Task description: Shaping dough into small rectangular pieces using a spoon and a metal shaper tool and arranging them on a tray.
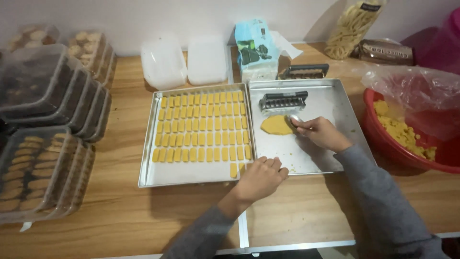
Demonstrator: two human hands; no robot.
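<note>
My right hand [322, 132] grips a small shiny metal tool [293, 119] and presses it against a flat yellow dough patty [275, 125] in the right metal tray [330, 100]. A black ribbed cutter [283, 101] lies just behind the patty. My left hand [259, 178] rests with curled fingers at the front edge of the left metal tray [149, 158], next to two loose dough pieces [234, 170]. Rows of small yellow dough rectangles [203, 127] fill that tray.
Stacked clear boxes of cookies [45, 144] stand at the left. A red bowl of yellow dough [402, 134] under a plastic bag sits at the right. White lids [184, 62], a blue tissue pack [256, 50], a second black cutter [304, 71] and a snack bag [352, 26] line the back.
</note>
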